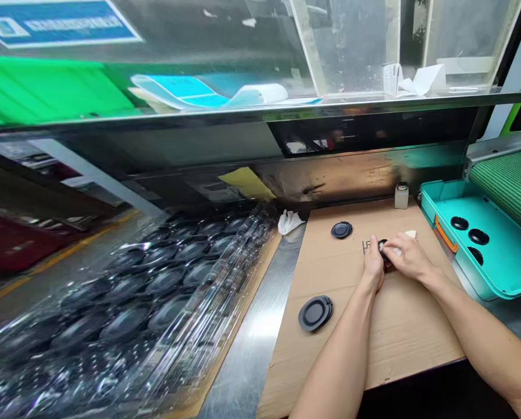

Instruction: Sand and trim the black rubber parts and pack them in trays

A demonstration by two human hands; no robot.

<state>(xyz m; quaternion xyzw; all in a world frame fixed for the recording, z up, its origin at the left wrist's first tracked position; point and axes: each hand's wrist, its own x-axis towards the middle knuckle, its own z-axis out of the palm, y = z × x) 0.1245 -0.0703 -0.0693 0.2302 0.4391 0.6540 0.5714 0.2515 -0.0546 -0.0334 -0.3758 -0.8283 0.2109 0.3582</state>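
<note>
Over the cardboard sheet (330, 361), my left hand (374, 263) is closed around a small dark round part (388, 263). My right hand (409, 255) meets it from the right, its fingers pinching a bit of white material (395, 251) against that part. Exactly how the fingertips touch the part is too small to make out. Left of my hands lies a small stack of black discs (341, 230). A larger stack of black round lids (315, 313) rests nearer, beside my left forearm.
A turquoise tray (496, 285) with black round parts (478, 236) is at the right, beside a green conveyor belt (513, 180). A small bottle (401, 195) stands at the back. Clear plastic trays (164, 279) of black discs fill the left. A metal shelf (243, 113) crosses above.
</note>
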